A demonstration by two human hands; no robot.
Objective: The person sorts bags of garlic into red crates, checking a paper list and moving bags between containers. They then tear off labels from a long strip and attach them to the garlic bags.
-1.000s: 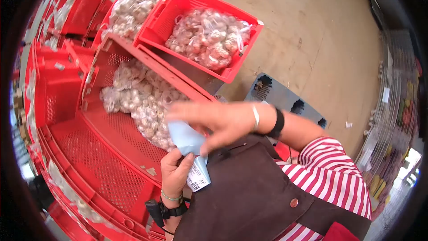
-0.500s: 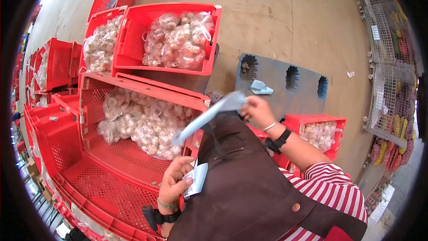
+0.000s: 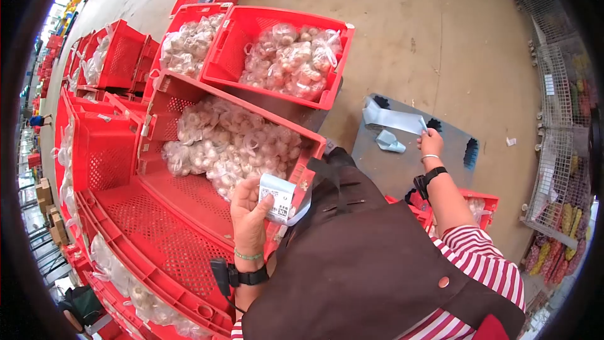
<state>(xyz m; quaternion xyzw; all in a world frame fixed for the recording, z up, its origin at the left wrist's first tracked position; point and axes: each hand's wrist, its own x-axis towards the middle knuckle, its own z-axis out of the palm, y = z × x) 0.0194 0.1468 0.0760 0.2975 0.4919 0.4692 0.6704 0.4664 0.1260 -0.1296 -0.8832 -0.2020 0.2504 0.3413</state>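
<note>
Left hand: fingers closed around a small white printed label, held upright just above the near rim of the red crate.
Right hand: stretched out to the side, fingers pinched on one end of a pale blue backing strip, which hangs over the grey pallet.
Where the label sits: in the left hand, close to the brown apron, not yet touching any crate wall.
Discarded paper: a crumpled blue scrap lies on the pallet, just beside the strip.
Crate contents: clear bags of garlic piled at the far end of the near crate; a second heap of bags fills the crate behind it.
Risk, label: if its back is sticky, it could fold onto itself or catch on the thumb or apron, since it is gripped by one edge only.
Risk, strip: loose backing dropped on the pallet or concrete floor could be a slip hazard underfoot.
Risk, mix-up: several like crates stand close together, so the label could land on the wrong one.
Writing: dark print and what looks like a code block on the label; too small to read. No brand visible.
</note>
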